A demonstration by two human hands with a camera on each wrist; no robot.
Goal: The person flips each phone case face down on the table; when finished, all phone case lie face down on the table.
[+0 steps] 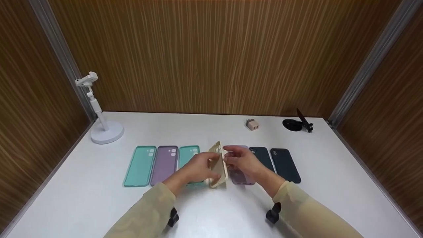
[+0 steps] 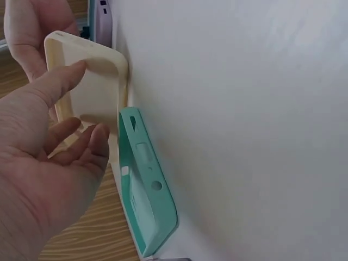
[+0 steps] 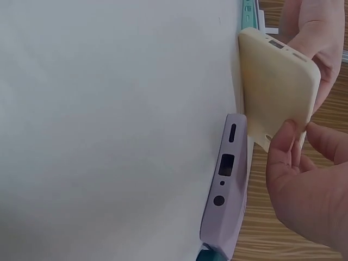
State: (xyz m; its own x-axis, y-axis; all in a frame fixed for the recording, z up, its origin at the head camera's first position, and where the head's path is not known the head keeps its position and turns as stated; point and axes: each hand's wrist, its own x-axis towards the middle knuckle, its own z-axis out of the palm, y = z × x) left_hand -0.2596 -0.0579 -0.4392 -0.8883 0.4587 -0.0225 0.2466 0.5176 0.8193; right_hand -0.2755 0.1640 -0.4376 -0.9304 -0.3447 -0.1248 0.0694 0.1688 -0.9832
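Note:
A cream phone case (image 1: 219, 168) stands tilted on its long edge in the middle of a row of cases. At its upper right edge, my right hand (image 1: 244, 161) pinches the rim between thumb and fingers (image 3: 284, 142). My left hand (image 1: 200, 167) is at the hollow inner side, thumb and fingers spread apart. In the left wrist view its thumb (image 2: 75, 76) lies against or just before the inside of the cream case (image 2: 100, 89); contact cannot be told. A turquoise case (image 1: 189, 153) lies partly under the left hand, a light purple case (image 1: 243, 178) under the right.
Further left lie a purple case (image 1: 165, 165) and another turquoise case (image 1: 140, 167). Two dark cases (image 1: 262, 158) (image 1: 286, 165) lie on the right. Behind stand a white phone stand (image 1: 107, 132), a pink charger plug (image 1: 252, 124) and a black stand (image 1: 292, 125).

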